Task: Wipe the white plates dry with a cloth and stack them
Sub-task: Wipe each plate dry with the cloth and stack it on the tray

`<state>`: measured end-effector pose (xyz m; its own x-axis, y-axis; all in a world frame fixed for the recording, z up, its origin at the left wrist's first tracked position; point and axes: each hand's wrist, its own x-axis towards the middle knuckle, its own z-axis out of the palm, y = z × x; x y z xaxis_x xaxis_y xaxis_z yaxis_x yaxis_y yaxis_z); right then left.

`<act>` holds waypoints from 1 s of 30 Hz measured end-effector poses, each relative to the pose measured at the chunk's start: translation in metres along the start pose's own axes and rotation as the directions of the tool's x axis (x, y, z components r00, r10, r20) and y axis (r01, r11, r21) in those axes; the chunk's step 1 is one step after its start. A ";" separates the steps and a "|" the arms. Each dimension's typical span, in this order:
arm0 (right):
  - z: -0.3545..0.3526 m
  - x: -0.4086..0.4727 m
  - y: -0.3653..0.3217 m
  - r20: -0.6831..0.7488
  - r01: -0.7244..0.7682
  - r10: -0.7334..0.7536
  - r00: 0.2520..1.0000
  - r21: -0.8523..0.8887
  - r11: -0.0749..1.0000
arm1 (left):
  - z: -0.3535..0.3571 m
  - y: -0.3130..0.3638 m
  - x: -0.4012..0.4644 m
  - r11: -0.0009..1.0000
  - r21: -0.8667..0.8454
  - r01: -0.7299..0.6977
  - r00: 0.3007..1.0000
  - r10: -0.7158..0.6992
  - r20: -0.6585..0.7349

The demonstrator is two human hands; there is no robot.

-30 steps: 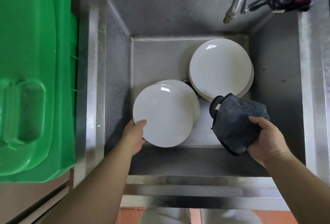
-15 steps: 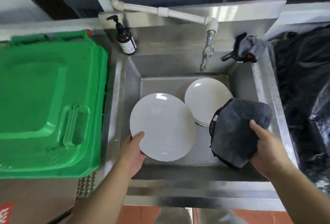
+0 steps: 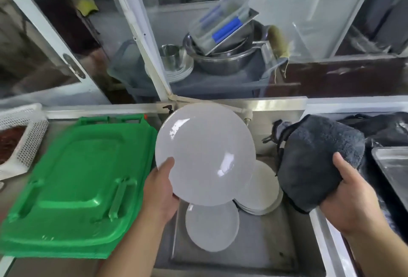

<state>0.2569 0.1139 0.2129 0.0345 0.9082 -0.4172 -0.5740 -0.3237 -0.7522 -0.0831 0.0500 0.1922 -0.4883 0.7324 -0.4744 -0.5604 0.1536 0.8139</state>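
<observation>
Centre frame: left hand (image 3: 160,190) pinches the rim of a raised white plate (image 3: 205,155), thumb on its face; right hand (image 3: 351,201) clasps a bunched dark cloth (image 3: 313,162). Wiping step pending — cloth must meet plate. Further plates (image 3: 262,186) lie in the sink (image 3: 265,250) below.

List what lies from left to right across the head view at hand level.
White mesh basket → green bin lid → left hand → raised white plate → dark grey cloth → right hand → metal tray
</observation>
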 end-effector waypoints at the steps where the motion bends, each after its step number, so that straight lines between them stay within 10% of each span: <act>1: 0.005 -0.004 -0.008 0.029 0.026 -0.026 0.999 0.006 1.000 | 0.009 0.009 -0.005 1.000 -0.007 -0.021 1.000 0.021 0.019; 18: 0.124 -0.076 -0.132 0.219 0.618 -0.581 0.783 -0.375 0.691 | 0.127 0.093 -0.080 0.943 -0.085 -0.322 0.923 0.333 0.192; 24: 0.151 -0.081 -0.130 0.683 0.875 -0.597 0.421 -0.479 0.070 | 0.141 0.099 -0.108 0.929 -0.110 -0.353 0.881 0.370 0.293; 27: 0.151 -0.071 -0.104 0.844 0.796 -0.389 0.370 -0.504 -0.336 | 0.147 0.097 -0.120 0.910 -0.139 -0.390 0.844 0.414 0.340; 30: 0.156 -0.077 -0.085 0.847 0.759 -0.365 0.386 -0.517 -0.396 | 0.149 0.097 -0.126 0.885 -0.116 -0.450 0.800 0.458 0.388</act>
<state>0.1757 0.1132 0.3883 -0.4701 0.6939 0.5454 0.6764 0.6802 -0.2825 0.0239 0.0714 0.3810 -0.3873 0.9137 0.1231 -0.3543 -0.2707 0.8951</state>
